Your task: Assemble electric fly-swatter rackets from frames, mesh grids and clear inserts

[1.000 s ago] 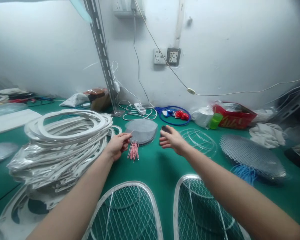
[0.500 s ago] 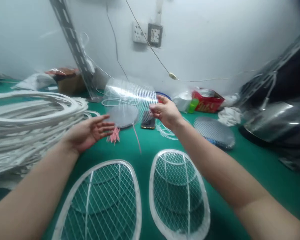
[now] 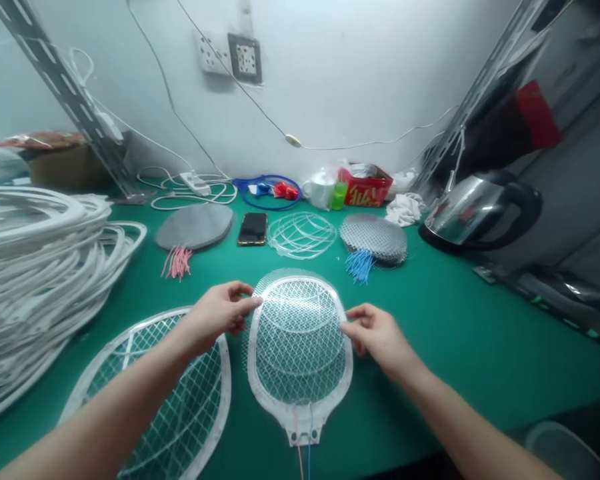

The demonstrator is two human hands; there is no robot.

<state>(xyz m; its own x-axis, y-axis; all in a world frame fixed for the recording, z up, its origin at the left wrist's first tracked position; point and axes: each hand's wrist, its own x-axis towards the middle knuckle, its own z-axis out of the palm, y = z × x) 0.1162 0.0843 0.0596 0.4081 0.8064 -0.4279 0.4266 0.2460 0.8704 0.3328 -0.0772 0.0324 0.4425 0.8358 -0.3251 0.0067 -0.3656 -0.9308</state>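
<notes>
In front of me lies a white mosquito-swatter frame with a plastic grid. A fine metal mesh sheet overlaps it, its edge sticking out past the frame at the top and left. My left hand pinches the mesh at the upper left, its thumb against the rim. At the right rim, my right hand has thumb and fingers closed on the frame's edge. Pink and blue wires run out at the frame's neck. A second swatter frame lies to the left, partly behind my left forearm.
White frames are heaped at left. Behind are a grey mesh stack with pink wires, a phone, clear plastic rings, another mesh stack with blue wires, a red box and a kettle.
My right hand has brought the mesh sheet down from the back of the table to the right swatter frame. My left hand, earlier open, has moved to its left edge. The view has shifted right.
</notes>
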